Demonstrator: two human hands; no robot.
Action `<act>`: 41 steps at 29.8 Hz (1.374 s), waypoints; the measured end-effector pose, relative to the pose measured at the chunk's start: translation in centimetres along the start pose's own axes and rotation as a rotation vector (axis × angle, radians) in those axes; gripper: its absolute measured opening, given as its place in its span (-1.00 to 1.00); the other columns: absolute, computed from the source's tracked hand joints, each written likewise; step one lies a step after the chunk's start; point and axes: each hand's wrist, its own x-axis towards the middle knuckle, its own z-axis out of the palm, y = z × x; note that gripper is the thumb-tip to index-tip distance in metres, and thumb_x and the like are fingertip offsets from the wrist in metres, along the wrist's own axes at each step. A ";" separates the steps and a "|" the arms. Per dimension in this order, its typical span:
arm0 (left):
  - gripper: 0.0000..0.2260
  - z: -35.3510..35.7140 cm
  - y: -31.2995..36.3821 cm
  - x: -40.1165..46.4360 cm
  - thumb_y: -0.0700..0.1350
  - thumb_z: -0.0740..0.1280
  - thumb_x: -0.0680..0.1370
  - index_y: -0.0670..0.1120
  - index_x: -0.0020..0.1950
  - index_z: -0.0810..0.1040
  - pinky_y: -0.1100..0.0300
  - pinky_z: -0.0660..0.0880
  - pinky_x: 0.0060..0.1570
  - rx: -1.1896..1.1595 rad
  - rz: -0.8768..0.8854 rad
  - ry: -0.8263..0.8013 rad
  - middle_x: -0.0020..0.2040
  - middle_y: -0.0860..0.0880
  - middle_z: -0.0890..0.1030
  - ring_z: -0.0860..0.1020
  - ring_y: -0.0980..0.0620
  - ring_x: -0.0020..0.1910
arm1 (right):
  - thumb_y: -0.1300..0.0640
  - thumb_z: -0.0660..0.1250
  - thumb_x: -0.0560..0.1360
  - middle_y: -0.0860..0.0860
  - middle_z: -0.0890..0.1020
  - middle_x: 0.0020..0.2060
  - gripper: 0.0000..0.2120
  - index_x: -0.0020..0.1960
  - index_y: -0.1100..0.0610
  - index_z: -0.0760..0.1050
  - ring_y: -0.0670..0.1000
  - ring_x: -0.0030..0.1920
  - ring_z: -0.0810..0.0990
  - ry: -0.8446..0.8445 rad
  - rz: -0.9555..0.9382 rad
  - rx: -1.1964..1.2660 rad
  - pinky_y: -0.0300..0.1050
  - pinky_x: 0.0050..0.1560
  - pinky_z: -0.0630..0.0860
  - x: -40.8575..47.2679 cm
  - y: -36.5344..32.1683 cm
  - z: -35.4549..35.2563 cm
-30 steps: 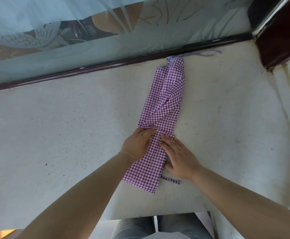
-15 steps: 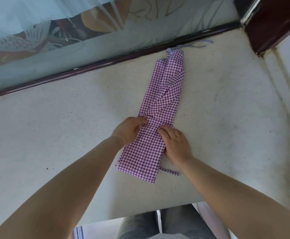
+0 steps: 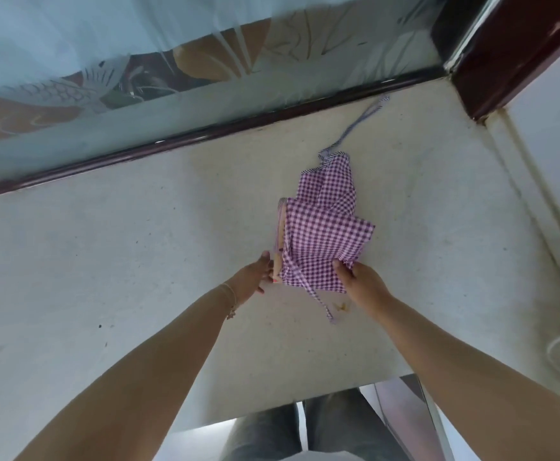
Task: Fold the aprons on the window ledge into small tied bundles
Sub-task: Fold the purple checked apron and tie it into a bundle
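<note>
— Both hands have a grip on the purple checked apron [image 3: 322, 234]: right hand [image 3: 360, 282] pinching the near corner, left hand [image 3: 253, 279] holding the opposite edge.

— Near end's lifted, folding toward the window; far end lies on the window ledge [image 3: 105, 261], strap [image 3: 355, 123] trailing. Best bet — land the edges square, then press flat.

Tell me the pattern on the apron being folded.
Purple and white gingham check on the apron, seen in the head view.
</note>
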 end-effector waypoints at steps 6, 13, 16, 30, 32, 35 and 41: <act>-0.74 3.3 -1.3 -2.0 -0.12 0.19 0.63 -0.08 0.32 0.41 0.24 0.35 0.11 -0.099 0.097 -0.006 0.20 0.01 0.50 0.46 0.04 0.13 | -0.09 -0.04 0.65 0.16 0.49 0.29 -0.51 0.47 0.14 0.24 0.19 0.24 0.49 -0.010 0.058 0.186 -0.05 0.16 0.44 -1.0 0.4 0.8; -0.68 6.5 -2.2 -1.2 0.11 0.25 0.57 -0.07 0.20 0.40 0.14 0.44 -0.05 0.075 -0.071 0.163 0.09 -0.07 0.57 0.52 -0.05 -0.03 | -0.11 -0.04 0.65 0.13 0.45 0.36 -0.50 0.50 0.11 0.21 0.17 0.30 0.46 -0.038 0.075 0.079 -0.03 0.25 0.40 -1.4 -0.1 1.4; -0.49 7.1 -2.7 -1.4 0.14 0.25 0.55 -0.05 0.41 0.23 0.11 0.47 0.12 0.260 -0.002 0.359 0.30 -0.06 0.45 0.48 -0.08 0.21 | -0.12 -0.04 0.65 0.13 0.48 0.33 -0.50 0.47 0.11 0.27 0.16 0.27 0.48 -0.124 0.105 0.057 -0.06 0.21 0.41 -1.6 0.1 1.5; -0.67 6.7 0.0 -0.2 -0.14 0.18 0.62 0.00 0.39 0.29 0.06 0.43 0.29 -0.151 0.090 0.541 0.35 -0.03 0.43 0.51 -0.05 0.20 | -0.09 -0.03 0.65 0.11 0.57 0.18 -0.55 0.34 0.15 0.41 0.12 0.13 0.55 -0.133 0.106 0.035 -0.06 0.12 0.47 -0.8 0.4 1.6; -0.61 6.2 0.3 0.0 -0.11 0.24 0.59 -0.01 0.42 0.29 0.02 0.42 0.31 -0.133 -0.011 0.437 0.33 -0.04 0.47 0.50 -0.06 0.22 | -0.08 -0.03 0.65 0.12 0.58 0.17 -0.55 0.33 0.16 0.42 0.12 0.13 0.55 -0.129 0.106 0.024 -0.05 0.12 0.48 -0.7 0.3 1.7; -0.58 5.5 0.9 -0.3 -0.08 0.27 0.59 -0.04 0.45 0.32 0.05 0.31 0.36 -0.037 -0.029 0.291 0.37 -0.04 0.45 0.44 -0.09 0.31 | -0.08 -0.03 0.65 0.13 0.58 0.16 -0.55 0.31 0.18 0.42 0.14 0.12 0.55 -0.116 0.121 -0.010 -0.03 0.11 0.47 -0.5 0.3 1.8; -0.63 5.7 1.0 -1.2 -0.06 0.18 0.60 -0.02 0.41 0.36 0.16 0.38 0.29 0.034 0.106 0.279 0.28 -0.03 0.51 0.49 0.01 0.14 | -0.08 -0.03 0.65 0.12 0.59 0.11 -0.56 0.27 0.17 0.44 0.11 0.05 0.56 -0.110 0.136 -0.034 -0.08 0.01 0.46 -0.1 0.3 2.1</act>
